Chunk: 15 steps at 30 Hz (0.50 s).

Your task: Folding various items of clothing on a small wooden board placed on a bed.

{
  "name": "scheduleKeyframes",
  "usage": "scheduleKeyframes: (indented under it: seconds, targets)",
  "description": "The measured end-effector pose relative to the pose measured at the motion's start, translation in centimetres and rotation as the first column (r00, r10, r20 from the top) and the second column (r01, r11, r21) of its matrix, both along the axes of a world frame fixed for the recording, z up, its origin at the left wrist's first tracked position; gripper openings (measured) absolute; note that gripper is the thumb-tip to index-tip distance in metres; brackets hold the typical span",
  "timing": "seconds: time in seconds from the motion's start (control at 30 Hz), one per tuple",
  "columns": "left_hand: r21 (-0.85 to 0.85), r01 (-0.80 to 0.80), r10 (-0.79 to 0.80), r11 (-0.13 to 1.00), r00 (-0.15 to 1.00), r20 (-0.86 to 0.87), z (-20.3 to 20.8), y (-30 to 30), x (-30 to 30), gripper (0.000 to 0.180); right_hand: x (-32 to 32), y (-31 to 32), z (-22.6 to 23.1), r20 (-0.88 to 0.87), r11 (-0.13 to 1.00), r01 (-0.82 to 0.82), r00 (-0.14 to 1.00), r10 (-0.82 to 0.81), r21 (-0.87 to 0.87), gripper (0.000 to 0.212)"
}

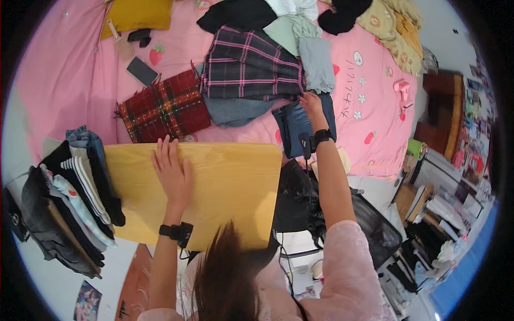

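Note:
My left hand (pixel 171 170) lies flat with fingers spread on the far part of a light wooden board (pixel 230 187). My right hand (pixel 312 105) reaches to the bed, its fingers pinched on the near right corner of a dark plaid skirt (pixel 251 67) with pink lines. Under the skirt's near edge, a blue denim piece (pixel 238 111) shows. Folded dark blue jeans (pixel 293 125) lie below my right wrist, and a grey-blue folded garment (pixel 317 64) is just beyond that hand. To the skirt's left rests a red plaid scarf (pixel 166 104) with a fringe.
Several folded clothes stand in a row (pixel 80 187) at the board's left end. On the pink bed (pixel 369 107) are a phone (pixel 142 71), a brush (pixel 123 48), a mustard cushion (pixel 139 15) and more clothes. A black bag (pixel 375 230) sits right of my right arm.

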<state>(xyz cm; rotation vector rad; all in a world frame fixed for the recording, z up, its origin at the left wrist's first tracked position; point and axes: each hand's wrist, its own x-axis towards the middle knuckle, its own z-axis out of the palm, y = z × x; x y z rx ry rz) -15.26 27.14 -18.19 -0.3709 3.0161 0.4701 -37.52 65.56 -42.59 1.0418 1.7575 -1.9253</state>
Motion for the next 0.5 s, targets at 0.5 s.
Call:
scheduleKeyframes:
  seconds: [0.5]
  targets:
    - [0.004, 0.004, -0.004, 1.0, 1.0, -0.012, -0.9, -0.5, 0.7, 0.047, -3.2, 0.0, -1.4, 0.21, 0.965, 0.074, 0.977, -0.02, -0.253, 0.017]
